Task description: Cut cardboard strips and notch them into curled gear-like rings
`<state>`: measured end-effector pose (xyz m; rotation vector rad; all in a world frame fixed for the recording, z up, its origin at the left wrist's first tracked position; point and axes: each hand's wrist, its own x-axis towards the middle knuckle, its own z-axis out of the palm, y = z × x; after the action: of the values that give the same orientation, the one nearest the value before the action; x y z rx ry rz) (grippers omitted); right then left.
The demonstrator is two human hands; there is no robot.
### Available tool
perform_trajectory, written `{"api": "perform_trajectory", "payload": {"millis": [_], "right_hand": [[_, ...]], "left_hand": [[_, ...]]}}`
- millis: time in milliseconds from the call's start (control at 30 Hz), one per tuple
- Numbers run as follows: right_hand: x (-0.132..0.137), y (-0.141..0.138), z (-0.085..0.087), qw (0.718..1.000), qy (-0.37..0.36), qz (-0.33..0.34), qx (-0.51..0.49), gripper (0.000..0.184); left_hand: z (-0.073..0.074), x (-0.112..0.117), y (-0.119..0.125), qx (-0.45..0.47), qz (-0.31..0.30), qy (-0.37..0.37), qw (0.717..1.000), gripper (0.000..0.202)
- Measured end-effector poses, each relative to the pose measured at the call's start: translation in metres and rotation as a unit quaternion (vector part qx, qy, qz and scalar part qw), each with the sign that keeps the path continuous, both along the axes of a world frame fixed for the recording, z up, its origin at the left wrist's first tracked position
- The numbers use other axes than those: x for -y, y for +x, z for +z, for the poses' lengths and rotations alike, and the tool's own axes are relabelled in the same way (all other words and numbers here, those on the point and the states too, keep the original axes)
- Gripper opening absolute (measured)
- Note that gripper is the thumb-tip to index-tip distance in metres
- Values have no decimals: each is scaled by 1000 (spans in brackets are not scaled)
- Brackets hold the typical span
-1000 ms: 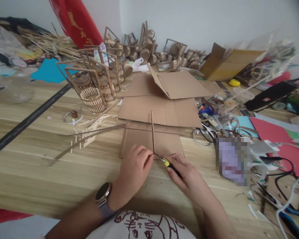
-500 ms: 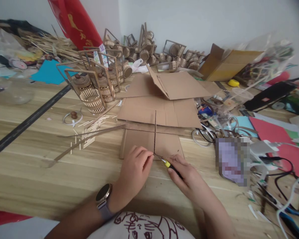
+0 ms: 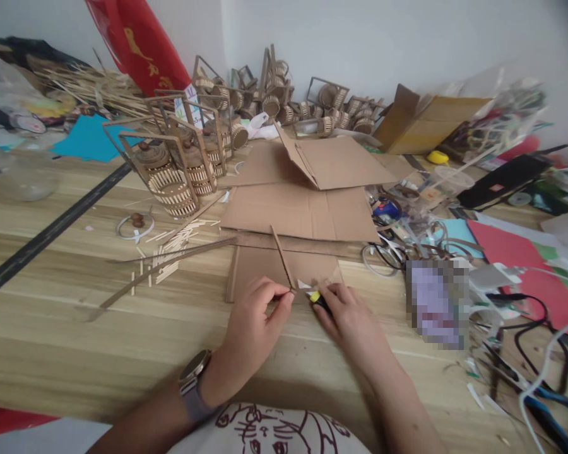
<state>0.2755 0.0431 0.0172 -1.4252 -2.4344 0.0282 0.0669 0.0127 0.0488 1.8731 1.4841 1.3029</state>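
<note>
My left hand [image 3: 254,325], with a watch on its wrist, pinches the near end of a thin cardboard strip [image 3: 282,256] that leans up and away to the left. My right hand [image 3: 348,318] is closed on a utility knife with a yellow and black handle [image 3: 317,297], its blade tip close to the strip's near end. Both hands rest over a small flat cardboard piece [image 3: 284,270] on the wooden table [image 3: 76,328]. Larger cardboard sheets [image 3: 307,211] lie just beyond it.
Small woven lantern-like models in frames [image 3: 177,170] stand at the back left, more by the wall. Loose thin sticks [image 3: 163,252] lie left of the cardboard. A dark rail [image 3: 52,230] crosses the left. Scissors, cables, coloured paper [image 3: 506,252] and a cardboard box [image 3: 426,123] crowd the right.
The cardboard strip has tipped from nearly upright to leaning left. My right hand has drawn the knife closer to my left hand's fingers.
</note>
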Motion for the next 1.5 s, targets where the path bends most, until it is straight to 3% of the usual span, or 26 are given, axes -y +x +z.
{"api": "perform_trajectory", "payload": {"millis": [233, 533, 900, 1167, 1400, 1500], "right_hand": [[13, -23, 24, 965, 54, 58, -250, 26], [19, -30, 28, 941, 29, 66, -332, 10], [17, -24, 34, 879, -69, 106, -460, 12], [17, -21, 31, 899, -27, 115, -421, 17], [23, -27, 33, 943, 150, 98, -281, 22], [26, -29, 35, 950, 176, 92, -241, 25]], "left_hand": [[0, 3, 4, 22, -41, -15, 999, 11], [7, 5, 4, 53, -133, 20, 990, 14], [9, 2, -1, -19, -185, 85, 979, 15], [7, 0, 0, -26, -193, 90, 977, 14], [2, 4, 2, -26, -180, 55, 982, 19], [2, 5, 3, -28, -176, 44, 983, 26]]}}
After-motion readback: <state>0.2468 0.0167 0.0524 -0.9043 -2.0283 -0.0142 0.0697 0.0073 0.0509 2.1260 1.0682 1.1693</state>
